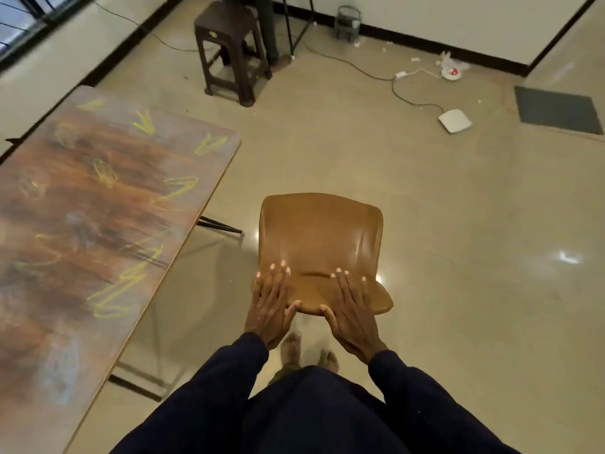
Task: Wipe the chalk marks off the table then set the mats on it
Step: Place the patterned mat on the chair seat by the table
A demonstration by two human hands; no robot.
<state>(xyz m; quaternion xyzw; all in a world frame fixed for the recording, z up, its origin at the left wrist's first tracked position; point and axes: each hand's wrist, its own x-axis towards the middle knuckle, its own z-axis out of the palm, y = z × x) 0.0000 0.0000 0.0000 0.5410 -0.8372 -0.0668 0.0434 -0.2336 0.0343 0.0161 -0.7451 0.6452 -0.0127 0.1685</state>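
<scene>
Polished beige floor [425,224] filled most of the view, with a brown moulded chair [320,234] standing in the middle of it. Both hands lay on the chair's backrest: the left hand [270,303] on its left corner and the right hand [353,312] just beside it, nearer the chair's middle. On each the fingers were stretched out flat over the backrest, with the thumb lying along its near edge. Neither hand carried a cloth or anything else.

The table [131,198] stood to the left of the chair, apart from it, its long edge running away from the viewer. As far as could be judged, the wiping had not begun. Yellow chalk marks [144,122], at least 8 zigzag scribbles, were still bright along the side nearest the chair and across the middle. A pale blue smear [62,371] sat at the end of the table lying left of and nearer than the chair. The top itself was worn, reddish-brown wood grain with greyed patches, and motion blur hid any finer chalk dust.

No wiping cloth was in view. A dark grey ribbed rectangle [558,109] lay on the floor well beyond and to the right of the chair; whether it was 1 of the mats could not be told. So both steps were left, and handling the chair looked like preparation, probably to clear room beside the table
</scene>
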